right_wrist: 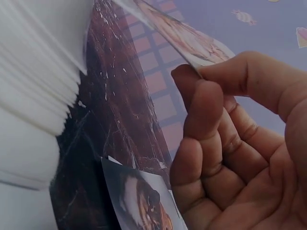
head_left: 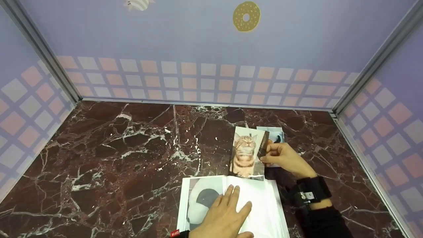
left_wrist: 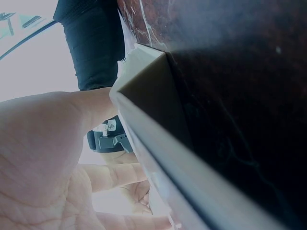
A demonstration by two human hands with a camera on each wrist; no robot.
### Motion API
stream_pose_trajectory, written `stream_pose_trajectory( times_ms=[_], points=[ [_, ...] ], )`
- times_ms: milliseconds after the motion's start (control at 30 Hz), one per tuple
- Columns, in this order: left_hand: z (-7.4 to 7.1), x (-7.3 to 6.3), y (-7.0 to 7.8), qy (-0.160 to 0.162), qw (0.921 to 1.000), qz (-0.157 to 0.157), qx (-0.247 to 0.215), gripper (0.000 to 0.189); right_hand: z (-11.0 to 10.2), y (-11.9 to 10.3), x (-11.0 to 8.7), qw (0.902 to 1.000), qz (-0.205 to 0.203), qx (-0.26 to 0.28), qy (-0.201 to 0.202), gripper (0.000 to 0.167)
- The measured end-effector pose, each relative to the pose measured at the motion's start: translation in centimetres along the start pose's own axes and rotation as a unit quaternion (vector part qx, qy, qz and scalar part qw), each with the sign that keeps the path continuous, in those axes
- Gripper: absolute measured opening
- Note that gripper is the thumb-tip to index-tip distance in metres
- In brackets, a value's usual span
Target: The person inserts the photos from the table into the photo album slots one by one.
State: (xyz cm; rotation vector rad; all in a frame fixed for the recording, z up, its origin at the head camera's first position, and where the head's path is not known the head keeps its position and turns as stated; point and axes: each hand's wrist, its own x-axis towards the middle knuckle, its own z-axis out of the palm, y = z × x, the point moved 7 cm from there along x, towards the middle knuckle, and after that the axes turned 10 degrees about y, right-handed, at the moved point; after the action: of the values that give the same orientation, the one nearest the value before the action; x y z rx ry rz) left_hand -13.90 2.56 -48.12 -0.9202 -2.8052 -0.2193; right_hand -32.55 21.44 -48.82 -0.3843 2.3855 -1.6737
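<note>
An open photo album [head_left: 261,201] lies at the front of the table, its left page showing a black-and-white animal picture [head_left: 206,195]. My left hand [head_left: 223,215] rests across its middle with the fingers spread and fairly straight. Between thumb and fingers, my right hand [head_left: 286,158] pinches the right edge of a cat photo [head_left: 245,152]. The photo's lower edge overlaps the top of the album's right page. In the right wrist view, the cat photo [right_wrist: 192,38] appears nearly edge-on, tilted above the table.
Beyond my right hand lies another photo or small stack [head_left: 277,132], partly hidden; an animal picture [right_wrist: 144,201] tops it in the right wrist view. The dark marbled table [head_left: 132,165] ends at patterned purple walls [head_left: 198,43] behind and on both sides.
</note>
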Motion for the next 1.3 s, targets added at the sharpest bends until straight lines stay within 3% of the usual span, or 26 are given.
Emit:
stream_pose_trajectory(
  times_ms=[400,667,1300],
  points=[
    [-0.04,-0.16,0.05,0.011,0.9998,0.007,0.013,0.073,0.34,-0.21,-0.09,0.9998,0.002,0.020,-0.001,0.021],
    [-0.05,-0.20,0.03,0.010,0.9999,0.009,0.009,0.072,-0.12,-0.51,-0.16,0.9994,-0.005,-0.024,0.024,0.020],
    [-0.03,-0.05,0.11,0.009,0.9998,0.007,0.017,0.077,-0.51,-0.71,-0.22,0.9994,-0.010,-0.020,0.026,0.020]
  ],
)
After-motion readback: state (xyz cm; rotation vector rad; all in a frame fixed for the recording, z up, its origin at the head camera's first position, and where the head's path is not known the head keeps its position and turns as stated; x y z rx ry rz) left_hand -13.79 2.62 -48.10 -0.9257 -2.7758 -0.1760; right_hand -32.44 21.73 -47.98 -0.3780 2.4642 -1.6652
